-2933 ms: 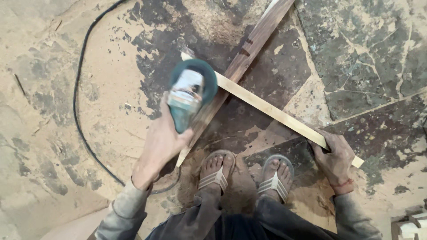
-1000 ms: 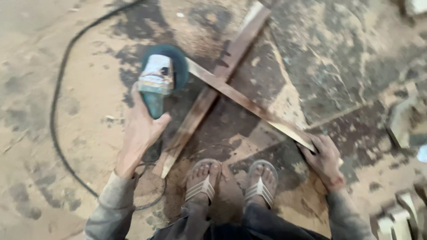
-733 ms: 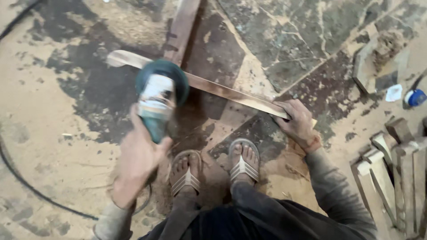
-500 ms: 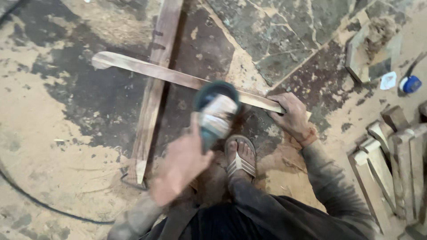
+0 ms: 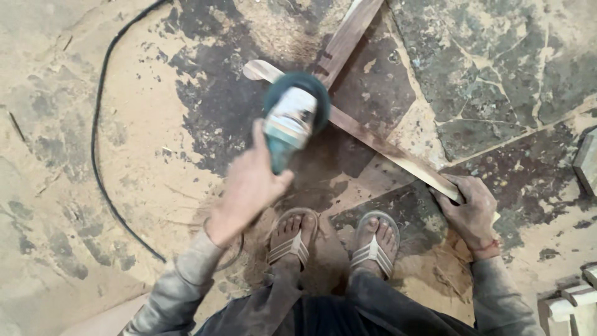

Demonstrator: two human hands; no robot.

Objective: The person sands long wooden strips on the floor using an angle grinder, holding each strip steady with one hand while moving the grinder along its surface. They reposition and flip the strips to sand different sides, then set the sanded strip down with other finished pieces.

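Observation:
My left hand [image 5: 249,186] grips the handle of a teal angle grinder [image 5: 292,118], whose round head hovers over a thin wooden strip [image 5: 385,149]. That strip runs diagonally from upper left to lower right across a darker wooden plank [image 5: 345,37]. My right hand [image 5: 469,208] holds down the strip's near end against the floor. My two feet in grey sandals [image 5: 333,239] stand just below the strip, between both hands.
A black power cable [image 5: 99,137] curves over the sawdust-covered floor on the left. Dark cracked stone slabs [image 5: 497,68] fill the upper right. Wooden blocks [image 5: 575,298] sit at the lower right corner, another piece [image 5: 587,162] at the right edge.
The grinder has swung back up and left from beside my right hand to the strip's crossing with the plank. My right hand has stayed on the strip's end; the view shifted.

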